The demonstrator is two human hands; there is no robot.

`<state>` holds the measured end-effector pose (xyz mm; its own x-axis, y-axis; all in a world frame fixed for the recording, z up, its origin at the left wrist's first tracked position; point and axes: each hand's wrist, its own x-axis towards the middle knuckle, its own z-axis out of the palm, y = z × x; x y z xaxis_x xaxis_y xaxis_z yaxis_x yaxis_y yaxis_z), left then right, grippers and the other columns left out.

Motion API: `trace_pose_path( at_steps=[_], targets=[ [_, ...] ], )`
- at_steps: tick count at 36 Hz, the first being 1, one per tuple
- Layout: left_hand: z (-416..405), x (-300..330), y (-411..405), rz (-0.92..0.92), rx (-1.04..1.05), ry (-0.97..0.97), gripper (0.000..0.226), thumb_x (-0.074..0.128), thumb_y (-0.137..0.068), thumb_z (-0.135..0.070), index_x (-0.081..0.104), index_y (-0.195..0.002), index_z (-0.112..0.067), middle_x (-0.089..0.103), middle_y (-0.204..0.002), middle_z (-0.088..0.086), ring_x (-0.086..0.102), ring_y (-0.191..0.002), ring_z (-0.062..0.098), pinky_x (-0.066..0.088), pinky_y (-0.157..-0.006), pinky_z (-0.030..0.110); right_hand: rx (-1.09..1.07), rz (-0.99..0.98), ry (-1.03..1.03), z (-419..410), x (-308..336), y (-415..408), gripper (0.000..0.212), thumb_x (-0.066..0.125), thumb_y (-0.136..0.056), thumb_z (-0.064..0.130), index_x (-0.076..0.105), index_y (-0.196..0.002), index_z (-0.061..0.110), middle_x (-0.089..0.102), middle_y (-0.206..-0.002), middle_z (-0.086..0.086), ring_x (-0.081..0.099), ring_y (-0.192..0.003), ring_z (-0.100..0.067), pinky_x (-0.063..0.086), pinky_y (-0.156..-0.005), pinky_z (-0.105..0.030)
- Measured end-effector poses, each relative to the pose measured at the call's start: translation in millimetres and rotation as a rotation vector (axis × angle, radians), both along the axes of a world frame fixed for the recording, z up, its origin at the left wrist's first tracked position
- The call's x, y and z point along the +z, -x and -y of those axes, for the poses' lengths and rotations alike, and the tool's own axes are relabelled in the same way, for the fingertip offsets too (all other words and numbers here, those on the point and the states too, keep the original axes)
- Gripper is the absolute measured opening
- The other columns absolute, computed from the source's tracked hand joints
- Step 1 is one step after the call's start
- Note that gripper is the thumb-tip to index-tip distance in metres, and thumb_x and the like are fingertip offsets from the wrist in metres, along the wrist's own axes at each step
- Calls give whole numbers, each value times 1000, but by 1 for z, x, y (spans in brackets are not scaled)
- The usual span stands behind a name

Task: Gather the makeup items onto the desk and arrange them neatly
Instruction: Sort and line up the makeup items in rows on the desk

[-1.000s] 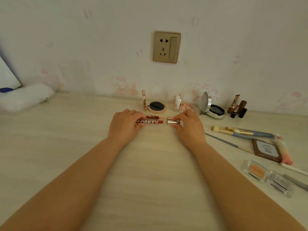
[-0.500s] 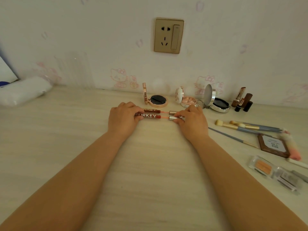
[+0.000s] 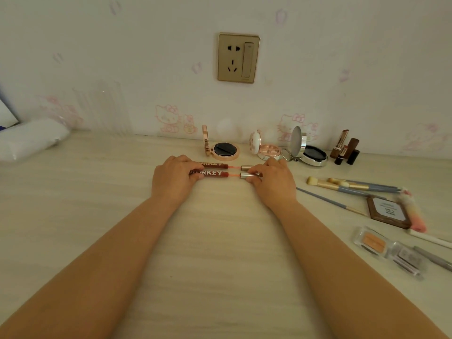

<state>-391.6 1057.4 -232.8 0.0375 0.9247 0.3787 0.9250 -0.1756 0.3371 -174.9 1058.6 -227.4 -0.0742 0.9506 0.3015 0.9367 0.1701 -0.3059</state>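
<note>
Two dark red lip gloss tubes lie side by side on the pale desk (image 3: 220, 241), the near tube (image 3: 215, 173) and the far tube (image 3: 215, 165). My left hand (image 3: 173, 179) pinches their left ends. My right hand (image 3: 274, 181) pinches their silver caps on the right. Behind them stand three open compacts: a gold one (image 3: 223, 150), a pink one (image 3: 267, 150) and a silver one (image 3: 313, 155). Several lipsticks (image 3: 344, 148) stand at the back right.
Makeup brushes (image 3: 352, 185), a brown palette (image 3: 389, 211), a pink puff brush (image 3: 413, 211) and clear cases (image 3: 389, 250) lie at the right. A white roll (image 3: 31, 138) sits at the back left. A wall socket (image 3: 238, 57) is on the wall above.
Both hands slid the near tube a little away from me, so it now lies close beside the far tube. The view tilted down slightly.
</note>
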Motion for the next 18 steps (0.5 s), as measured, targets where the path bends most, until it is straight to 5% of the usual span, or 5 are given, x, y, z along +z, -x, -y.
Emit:
trace_pose_path(
  at_steps=[8, 12, 18],
  targets=[
    [6, 5, 1, -40, 19, -98, 35, 66, -82, -39, 66, -112, -21, 61, -111, 3, 53, -101, 27, 41, -79, 40, 1, -89, -60, 10, 6, 5, 36, 58, -88, 35, 57, -119, 18, 54, -120, -5, 41, -116, -25, 36, -94, -33],
    [16, 11, -15, 6, -38, -183, 27, 65, -84, -32, 68, -106, -18, 63, -104, 8, 55, -96, 32, 42, -77, 42, -38, -262, -108, 33, 9, 0, 29, 51, -93, 33, 56, -116, 16, 57, -110, -5, 46, -106, -23, 37, -86, -32],
    [38, 18, -85, 127, -248, -198, 17, 66, -84, -27, 68, -98, -18, 66, -89, 0, 60, -81, 21, 46, -71, 34, -63, -264, -159, 80, 11, -43, 22, 49, -94, 29, 62, -106, 16, 61, -97, -3, 48, -98, -19, 38, -79, -29]
  ],
)
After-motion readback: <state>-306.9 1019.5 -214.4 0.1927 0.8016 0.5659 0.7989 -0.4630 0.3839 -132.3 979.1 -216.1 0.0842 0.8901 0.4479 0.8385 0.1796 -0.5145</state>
